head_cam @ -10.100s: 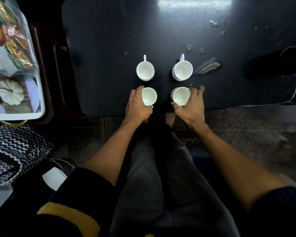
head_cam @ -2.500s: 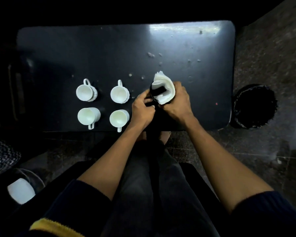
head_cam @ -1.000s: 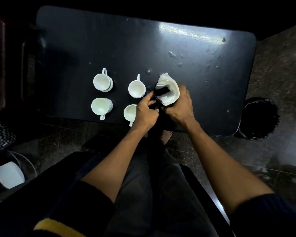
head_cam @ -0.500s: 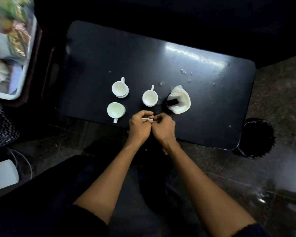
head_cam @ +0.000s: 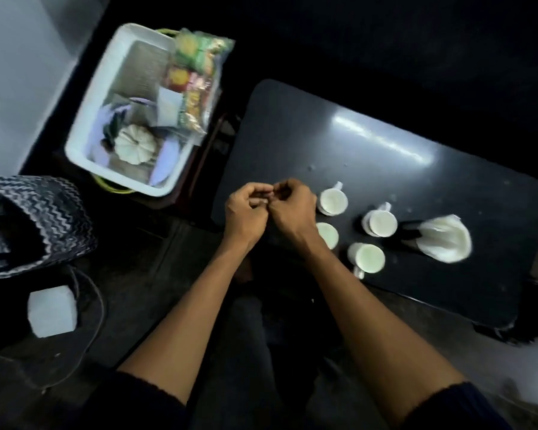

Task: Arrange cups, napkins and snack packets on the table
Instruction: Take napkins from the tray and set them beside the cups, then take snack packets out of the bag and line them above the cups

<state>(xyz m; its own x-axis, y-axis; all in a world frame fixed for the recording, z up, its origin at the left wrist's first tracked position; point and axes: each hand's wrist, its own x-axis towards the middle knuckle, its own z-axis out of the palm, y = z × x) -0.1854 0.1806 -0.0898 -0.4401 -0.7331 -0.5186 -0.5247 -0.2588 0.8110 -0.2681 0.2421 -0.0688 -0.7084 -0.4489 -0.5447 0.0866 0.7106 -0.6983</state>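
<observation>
A moment ago the napkins were still gripped by the right hand on the table; now they have been let go, and both hands have been pulled back and to the left. The left hand (head_cam: 246,212) and the right hand (head_cam: 292,209) are held close together over the near left edge of the black table (head_cam: 292,135), with the fingers curled and the fingertips meeting. Whether something tiny is pinched between them cannot be told, because it is dark and blurry there. The white napkins (head_cam: 444,238) are seen standing in a dark holder (head_cam: 409,234) on the right part of the table, well apart from both hands. Four white cups are set in a little square between the hands and the napkins. The far left cup (head_cam: 333,201) is just beside the right hand, and the near left cup (head_cam: 327,235) is partly hidden by the right wrist. The far right cup (head_cam: 381,223) is just beside the holder, and the near right cup (head_cam: 368,257) is at the table's near edge. The view has also been turned left, so a white tub (head_cam: 106,88) can be seen past the table's left end. Bright snack packets (head_cam: 196,82) are lying on the tub's far side, well apart from the hands. A small white pumpkin (head_cam: 134,144) is inside the tub. A zigzag bag (head_cam: 35,218) is on the floor at the left.
</observation>
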